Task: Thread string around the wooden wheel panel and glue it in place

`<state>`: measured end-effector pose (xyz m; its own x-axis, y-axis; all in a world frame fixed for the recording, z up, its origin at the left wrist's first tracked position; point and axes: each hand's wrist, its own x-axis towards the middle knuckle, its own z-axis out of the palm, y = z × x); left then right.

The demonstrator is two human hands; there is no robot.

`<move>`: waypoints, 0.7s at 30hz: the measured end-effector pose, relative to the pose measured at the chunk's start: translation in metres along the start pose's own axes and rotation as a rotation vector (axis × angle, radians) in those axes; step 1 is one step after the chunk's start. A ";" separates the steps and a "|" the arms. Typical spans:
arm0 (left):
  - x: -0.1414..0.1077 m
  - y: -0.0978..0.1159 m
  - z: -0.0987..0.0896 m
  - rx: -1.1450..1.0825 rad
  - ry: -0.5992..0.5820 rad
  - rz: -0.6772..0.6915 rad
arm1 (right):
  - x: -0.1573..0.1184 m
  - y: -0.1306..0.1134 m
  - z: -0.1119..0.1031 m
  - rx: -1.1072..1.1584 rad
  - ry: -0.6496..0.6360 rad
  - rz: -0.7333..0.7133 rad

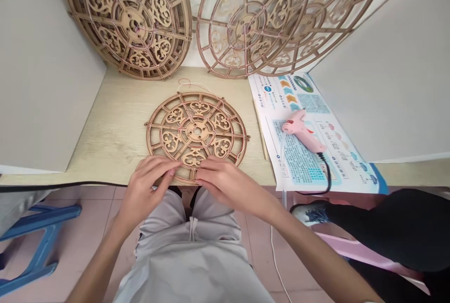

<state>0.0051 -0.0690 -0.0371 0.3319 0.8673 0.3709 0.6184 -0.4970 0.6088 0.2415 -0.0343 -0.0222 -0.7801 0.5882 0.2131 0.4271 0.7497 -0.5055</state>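
A round wooden wheel [191, 132] with cut-out scrollwork lies flat on the table, thin pinkish wire running along its rings and spokes. A loose loop of thin wire [184, 83] trails off its far edge. At the near rim, left of the bottom spoke, my left hand [151, 178] has thumb and forefinger pinched together. My right hand [225, 178] is closed over the same rim just right of that spoke, its fingertips bent down. Whatever is between the fingers of either hand is too small or hidden to make out.
Behind lean a stack of similar wheels [116, 26] and several more overlapping wheels [246, 26]. To the right, a pink glue gun [304, 130] rests on a printed sheet [277, 106] beside a thin stick [260, 129]. Pale panels [38, 82] flank the table. Another person's leg [379, 228] is at right.
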 end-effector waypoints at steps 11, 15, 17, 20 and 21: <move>-0.004 -0.008 0.010 0.102 0.091 0.127 | -0.001 -0.002 0.005 0.152 0.047 0.068; -0.003 -0.004 0.010 0.113 0.094 0.130 | 0.000 -0.008 0.007 0.194 0.074 0.147; -0.003 -0.003 0.009 0.118 0.097 0.125 | -0.001 -0.011 0.011 0.208 0.109 0.197; -0.003 -0.002 0.009 0.118 0.100 0.122 | -0.004 -0.015 0.016 0.211 0.162 0.249; -0.003 -0.002 0.009 0.116 0.099 0.121 | -0.004 -0.016 0.018 0.213 0.173 0.260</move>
<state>0.0095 -0.0702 -0.0457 0.3410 0.7918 0.5068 0.6584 -0.5859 0.4724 0.2298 -0.0545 -0.0300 -0.5618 0.8065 0.1841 0.4818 0.4999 -0.7197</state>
